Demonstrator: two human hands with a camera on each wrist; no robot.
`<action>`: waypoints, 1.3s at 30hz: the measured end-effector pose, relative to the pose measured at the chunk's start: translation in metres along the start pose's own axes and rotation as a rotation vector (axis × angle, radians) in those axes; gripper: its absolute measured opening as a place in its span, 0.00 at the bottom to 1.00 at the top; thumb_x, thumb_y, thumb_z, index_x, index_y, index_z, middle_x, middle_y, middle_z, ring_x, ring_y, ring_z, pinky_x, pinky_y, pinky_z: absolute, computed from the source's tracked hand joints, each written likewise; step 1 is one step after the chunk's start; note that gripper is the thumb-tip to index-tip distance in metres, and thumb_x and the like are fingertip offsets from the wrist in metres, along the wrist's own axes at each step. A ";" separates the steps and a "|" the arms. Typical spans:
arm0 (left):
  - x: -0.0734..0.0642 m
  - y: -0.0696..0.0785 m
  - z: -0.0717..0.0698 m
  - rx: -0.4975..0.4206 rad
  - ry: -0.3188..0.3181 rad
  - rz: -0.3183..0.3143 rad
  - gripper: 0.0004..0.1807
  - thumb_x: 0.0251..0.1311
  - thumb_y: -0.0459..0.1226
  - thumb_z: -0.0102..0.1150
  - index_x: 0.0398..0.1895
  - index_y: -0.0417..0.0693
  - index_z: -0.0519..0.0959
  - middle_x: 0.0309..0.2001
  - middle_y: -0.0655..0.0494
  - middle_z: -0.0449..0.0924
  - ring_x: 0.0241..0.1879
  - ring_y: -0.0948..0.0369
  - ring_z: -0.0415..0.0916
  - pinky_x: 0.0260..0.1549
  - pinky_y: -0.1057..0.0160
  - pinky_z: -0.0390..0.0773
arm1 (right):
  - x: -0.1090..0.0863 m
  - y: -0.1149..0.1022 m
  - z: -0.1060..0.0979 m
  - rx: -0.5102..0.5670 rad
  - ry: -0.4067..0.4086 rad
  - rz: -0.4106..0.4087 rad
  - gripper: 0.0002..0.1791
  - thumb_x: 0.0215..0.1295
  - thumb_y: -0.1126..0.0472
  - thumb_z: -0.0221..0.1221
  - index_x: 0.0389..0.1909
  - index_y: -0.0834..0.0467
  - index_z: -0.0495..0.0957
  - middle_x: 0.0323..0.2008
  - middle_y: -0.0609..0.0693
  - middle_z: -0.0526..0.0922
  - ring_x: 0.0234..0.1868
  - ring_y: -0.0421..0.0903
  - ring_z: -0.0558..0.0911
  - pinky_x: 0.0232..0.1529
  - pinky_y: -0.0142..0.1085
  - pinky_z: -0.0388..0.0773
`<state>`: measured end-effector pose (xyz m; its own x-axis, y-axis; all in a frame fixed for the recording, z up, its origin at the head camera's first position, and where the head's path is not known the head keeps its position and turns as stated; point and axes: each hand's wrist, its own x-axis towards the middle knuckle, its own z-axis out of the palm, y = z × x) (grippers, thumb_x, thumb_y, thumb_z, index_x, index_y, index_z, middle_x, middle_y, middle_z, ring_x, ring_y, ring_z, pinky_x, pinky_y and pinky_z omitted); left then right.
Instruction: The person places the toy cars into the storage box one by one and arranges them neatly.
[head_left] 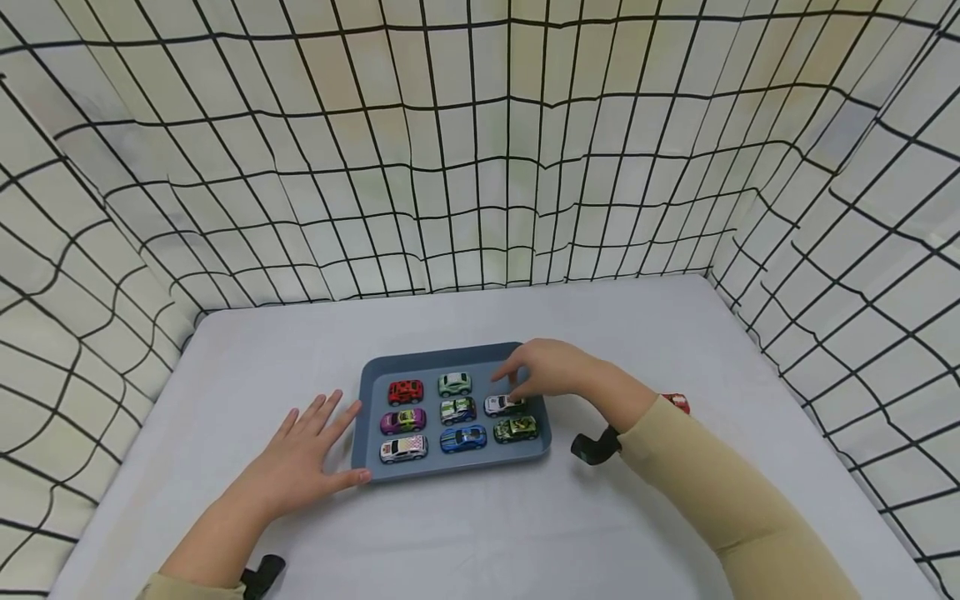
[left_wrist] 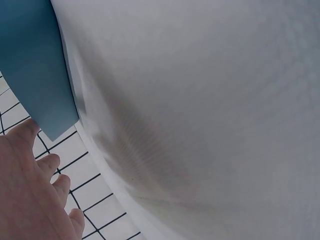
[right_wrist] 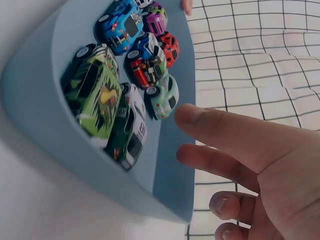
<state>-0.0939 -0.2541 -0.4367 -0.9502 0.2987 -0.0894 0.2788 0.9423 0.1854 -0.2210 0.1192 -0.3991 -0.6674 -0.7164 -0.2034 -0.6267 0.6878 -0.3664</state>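
Observation:
A blue-grey tray (head_left: 427,360) lies on the white-covered table with several toy cars inside. My right hand (head_left: 555,368) hovers over its far right corner, thumb and fingers apart with nothing between them. Just below these fingers is a white and black car (head_left: 504,406); beside it sit a mint green car (right_wrist: 165,97) and a green patterned car (right_wrist: 95,95). A red car (head_left: 406,392), a purple car (head_left: 402,421) and a blue car (head_left: 462,438) stand farther left. My left hand (head_left: 307,458), fingers spread, is at the tray's left edge, its thumb at the near corner.
Another red car (head_left: 677,402) lies outside the tray, partly hidden behind the right forearm. White walls with a black grid net (head_left: 480,167) enclose the table at the back and sides. Black wrist cameras (head_left: 596,448) stick out from both sleeves.

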 end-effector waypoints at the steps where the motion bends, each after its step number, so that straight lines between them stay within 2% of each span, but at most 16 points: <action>1: 0.000 0.000 0.001 0.000 0.001 0.000 0.60 0.48 0.76 0.54 0.78 0.51 0.56 0.77 0.38 0.48 0.75 0.38 0.44 0.70 0.33 0.42 | -0.002 0.002 0.000 -0.002 0.006 0.003 0.22 0.61 0.51 0.69 0.57 0.43 0.83 0.36 0.35 0.82 0.42 0.38 0.78 0.42 0.36 0.78; 9: 0.000 -0.002 0.003 -0.010 0.007 -0.004 0.60 0.48 0.75 0.55 0.78 0.51 0.57 0.77 0.38 0.49 0.75 0.38 0.44 0.70 0.33 0.42 | -0.020 0.024 -0.001 0.026 0.040 0.038 0.22 0.60 0.52 0.70 0.57 0.44 0.83 0.37 0.38 0.82 0.45 0.44 0.80 0.46 0.39 0.77; 14: -0.001 -0.003 0.005 -0.008 0.009 -0.002 0.60 0.47 0.77 0.52 0.78 0.51 0.57 0.77 0.38 0.49 0.75 0.38 0.44 0.70 0.33 0.43 | -0.040 0.041 -0.002 0.051 0.027 0.108 0.21 0.60 0.52 0.70 0.56 0.43 0.84 0.38 0.38 0.81 0.43 0.46 0.78 0.43 0.39 0.77; 24: 0.000 -0.004 0.006 -0.017 0.011 0.003 0.61 0.47 0.78 0.50 0.78 0.53 0.56 0.77 0.40 0.48 0.75 0.39 0.44 0.71 0.33 0.42 | -0.090 0.078 -0.008 0.112 0.033 0.202 0.21 0.60 0.52 0.70 0.56 0.46 0.84 0.41 0.42 0.82 0.37 0.44 0.74 0.35 0.37 0.75; 31: 0.000 -0.004 0.004 -0.008 0.014 0.003 0.60 0.47 0.77 0.51 0.78 0.52 0.56 0.77 0.39 0.48 0.75 0.39 0.44 0.70 0.33 0.42 | -0.124 0.104 -0.015 0.145 0.075 0.264 0.19 0.62 0.52 0.68 0.55 0.48 0.84 0.45 0.47 0.82 0.36 0.44 0.74 0.34 0.37 0.76; 39: -0.001 -0.004 0.000 -0.024 0.013 0.012 0.59 0.48 0.76 0.52 0.78 0.52 0.56 0.77 0.39 0.49 0.75 0.39 0.44 0.70 0.33 0.43 | -0.148 0.119 -0.019 0.174 0.074 0.347 0.20 0.62 0.53 0.68 0.56 0.49 0.84 0.47 0.50 0.82 0.34 0.44 0.74 0.31 0.36 0.76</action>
<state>-0.0938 -0.2580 -0.4376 -0.9484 0.3082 -0.0746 0.2872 0.9347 0.2095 -0.2048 0.3092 -0.3960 -0.8588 -0.4302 -0.2783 -0.2856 0.8529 -0.4369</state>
